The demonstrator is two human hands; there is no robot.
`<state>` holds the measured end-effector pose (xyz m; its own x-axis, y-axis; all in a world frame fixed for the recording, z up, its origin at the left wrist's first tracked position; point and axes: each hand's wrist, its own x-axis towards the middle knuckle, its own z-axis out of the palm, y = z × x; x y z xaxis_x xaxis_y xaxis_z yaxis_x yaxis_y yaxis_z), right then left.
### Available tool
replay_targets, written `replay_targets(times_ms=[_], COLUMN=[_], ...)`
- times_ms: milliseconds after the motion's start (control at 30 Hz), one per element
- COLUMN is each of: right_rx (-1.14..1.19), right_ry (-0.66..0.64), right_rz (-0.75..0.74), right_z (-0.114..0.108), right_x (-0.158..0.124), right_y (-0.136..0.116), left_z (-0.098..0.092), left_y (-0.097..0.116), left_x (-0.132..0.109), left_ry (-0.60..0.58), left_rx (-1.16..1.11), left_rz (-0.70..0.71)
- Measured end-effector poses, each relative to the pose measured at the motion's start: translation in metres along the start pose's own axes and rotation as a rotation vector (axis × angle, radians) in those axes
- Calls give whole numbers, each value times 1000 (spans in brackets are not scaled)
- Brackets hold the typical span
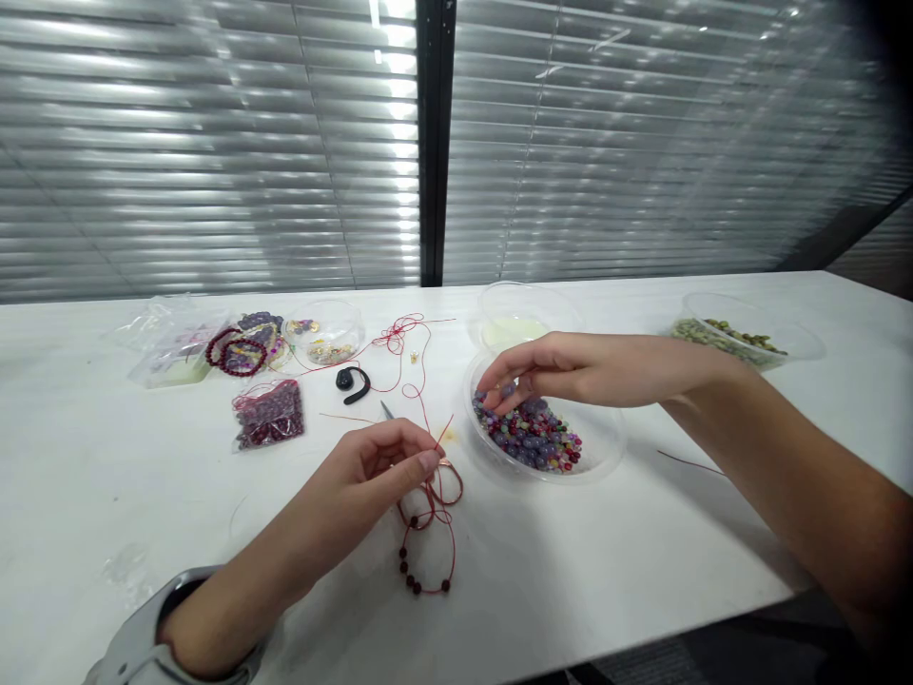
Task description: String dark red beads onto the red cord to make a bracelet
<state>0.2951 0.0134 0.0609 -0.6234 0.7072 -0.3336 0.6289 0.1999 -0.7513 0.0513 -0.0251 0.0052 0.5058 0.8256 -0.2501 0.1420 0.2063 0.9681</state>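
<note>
Slatted blinds (214,162) fill the window behind a long white table (585,580), and from my remote seat I look down on two bare hands. The left hand (375,471) is closed narrow, its thumb and fingers pinching a red cord (455,557) near a small loop. The strung part of that cord lies on the table just below the hand, carrying dark red beads (414,576). The right hand (571,366) reaches over a clear bowl (610,442), its fingers (499,385) drawn narrow and dipping into mixed beads (532,440). A purple bead sits at the fingertips, but I cannot tell whether it is gripped. Farther along the table stand a second clear bowl (524,309) and a bowl of green beads (728,335). To the left lie a bag of dark beads (269,414), a black earhook (352,382) and a small metal tip (386,409) beside loose cord.
</note>
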Motion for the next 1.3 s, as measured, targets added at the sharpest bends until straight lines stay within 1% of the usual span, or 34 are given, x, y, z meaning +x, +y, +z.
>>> replay_targets(times_ms=[133, 233, 367, 467, 667, 967, 1133, 1300], right_rx=[-199, -367, -442, -437, -392, -202, -176, -179], right_ry=[65, 87, 141, 149, 131, 272, 253, 290], right_rz=[-22, -47, -22, 3, -1, -44, -60, -55], right_z=[1, 4, 8, 10, 8, 5, 3, 2], right_x=[-2, -4, -7, -9, -10, -7, -5, -5], right_y=[0, -1, -3, -5, -5, -2, -1, 2], left_z=[-1, -1, -1, 0, -1, -3, -3, -3], left_y=[0, -1, -1, -2, -4, -4, -5, -5], left_x=[1, 1, 1, 0, 1, 2, 3, 1], left_ry=[-1, -6, -12, -21, -26, -29, 0, -6], left_rx=[-14, -16, -8, -2, 14, 18, 10, -2], left_rz=[5, -1, -4, -8, -12, 4, 16, 33])
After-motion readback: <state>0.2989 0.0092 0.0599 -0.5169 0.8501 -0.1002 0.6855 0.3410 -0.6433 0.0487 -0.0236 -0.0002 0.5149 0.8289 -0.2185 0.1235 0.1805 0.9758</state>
